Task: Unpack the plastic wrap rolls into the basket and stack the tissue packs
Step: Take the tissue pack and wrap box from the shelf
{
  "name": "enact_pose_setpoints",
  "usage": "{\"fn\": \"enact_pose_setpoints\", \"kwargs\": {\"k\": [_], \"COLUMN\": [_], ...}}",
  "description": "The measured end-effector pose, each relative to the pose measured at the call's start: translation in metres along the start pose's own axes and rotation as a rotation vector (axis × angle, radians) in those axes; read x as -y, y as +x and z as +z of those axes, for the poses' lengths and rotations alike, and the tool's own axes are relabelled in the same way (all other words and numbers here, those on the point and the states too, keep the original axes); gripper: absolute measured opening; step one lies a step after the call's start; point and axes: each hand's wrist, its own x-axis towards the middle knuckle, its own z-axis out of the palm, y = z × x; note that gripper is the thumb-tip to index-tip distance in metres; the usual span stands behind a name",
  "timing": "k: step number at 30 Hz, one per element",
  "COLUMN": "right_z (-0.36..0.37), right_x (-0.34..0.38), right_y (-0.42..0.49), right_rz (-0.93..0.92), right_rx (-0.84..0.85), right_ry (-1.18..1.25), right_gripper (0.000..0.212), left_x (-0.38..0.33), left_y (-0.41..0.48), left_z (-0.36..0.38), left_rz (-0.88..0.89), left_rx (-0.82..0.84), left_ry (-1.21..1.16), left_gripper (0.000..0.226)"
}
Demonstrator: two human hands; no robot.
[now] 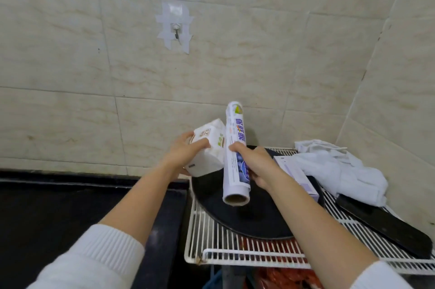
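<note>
My left hand [186, 154] grips a white tissue pack [210, 147] and holds it in the air by the tiled wall. My right hand [256, 164] is closed around a plastic wrap roll [235, 145], a long white tube with blue print, tilted with its open cardboard end toward me. Both are held above a round black tray [259, 223] that lies on a white wire rack [235, 258]. A pale purple box [299, 175] rests on the tray just right of my right hand.
A crumpled white cloth [334, 166] lies at the rack's back right. A flat black object [386, 227] sits along the rack's right side. A dark countertop [47, 206] runs on the left. A taped hook [175, 28] hangs on the tiled wall.
</note>
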Motion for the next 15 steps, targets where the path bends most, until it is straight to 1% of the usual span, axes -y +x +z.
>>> {"fn": "enact_pose_setpoints", "kwargs": {"k": [2,3,5,7,9,10,13,15], "right_z": [0.038,0.061,0.107,0.154,0.199,0.22,0.275,0.302], "right_x": [0.016,0.02,0.015,-0.006,-0.037,-0.056,-0.121,-0.166], "right_y": [-0.003,-0.004,-0.006,-0.009,-0.013,-0.016,-0.023,-0.032], "right_rz": [-0.044,-0.052,-0.036,0.013,0.074,0.113,0.231,0.27], "right_rx": [0.097,0.146,0.217,0.25,0.24,0.228,0.184,0.13], "right_ry": [0.052,0.061,0.043,0.014,0.004,-0.01,-0.108,-0.169], "right_gripper": [0.02,0.018,0.021,0.027,0.024,0.026,0.048,0.05], "left_x": [-0.006,-0.007,0.003,0.029,0.069,0.092,0.165,0.212], "left_y": [-0.011,-0.016,-0.024,-0.032,-0.042,-0.048,-0.067,-0.083], "left_z": [-0.042,-0.063,-0.107,-0.15,-0.19,-0.209,-0.255,-0.275], "left_rz": [0.031,0.044,0.061,0.026,-0.066,-0.12,-0.268,-0.318], "left_rx": [-0.052,-0.091,-0.188,-0.257,-0.302,-0.329,-0.407,-0.45], "left_ry": [-0.043,-0.054,-0.06,-0.058,-0.068,-0.069,-0.086,-0.069], "left_gripper": [0.072,0.071,0.07,0.068,0.065,0.067,0.081,0.085]}}
